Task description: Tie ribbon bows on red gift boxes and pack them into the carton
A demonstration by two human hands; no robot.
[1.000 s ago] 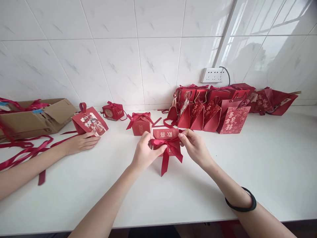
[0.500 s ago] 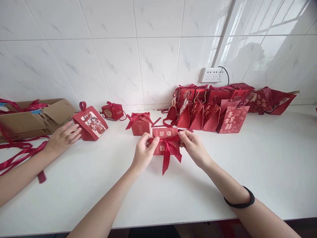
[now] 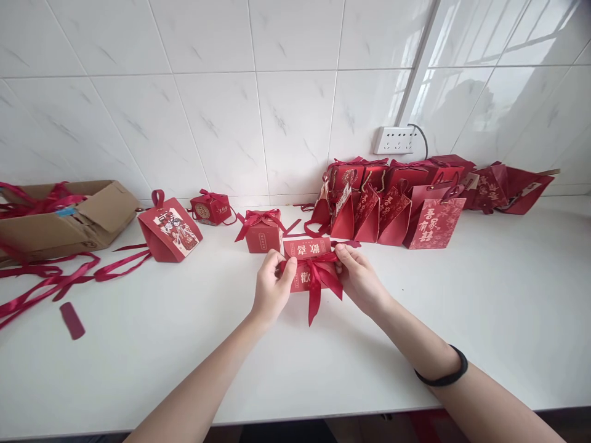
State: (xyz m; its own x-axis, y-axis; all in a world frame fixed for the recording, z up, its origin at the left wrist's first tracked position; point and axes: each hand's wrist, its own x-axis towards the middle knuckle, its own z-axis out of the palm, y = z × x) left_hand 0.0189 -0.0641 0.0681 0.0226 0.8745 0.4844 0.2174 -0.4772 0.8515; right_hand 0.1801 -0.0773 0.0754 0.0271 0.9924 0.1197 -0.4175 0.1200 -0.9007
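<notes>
A red gift box point(image 3: 305, 248) with gold characters is on the white table between my hands. A dark red satin ribbon point(image 3: 314, 298) is tied in a bow across its front, both tails hanging down. My left hand point(image 3: 271, 286) is closed, with thumb and fingers pinching the bow's left side. On the other side, my right hand point(image 3: 362, 277) pinches the right side of the bow between thumb and fingers. Part of the box's edges is hidden behind my fingers. Just behind my left hand stands another red box point(image 3: 265, 237) with a ribbon bow.
To the left are a cardboard box point(image 3: 99, 212) of ribbons, loose ribbons point(image 3: 64, 280), a triangular red box point(image 3: 168, 231) and a small red box point(image 3: 210, 208). Several red bags and boxes point(image 3: 394, 215) line the back right, below a wall socket point(image 3: 394, 140).
Another person's hand, near the triangular box at the left before, has gone out of view. My hands keep their hold on the bow, whose tails have swung slightly right.
</notes>
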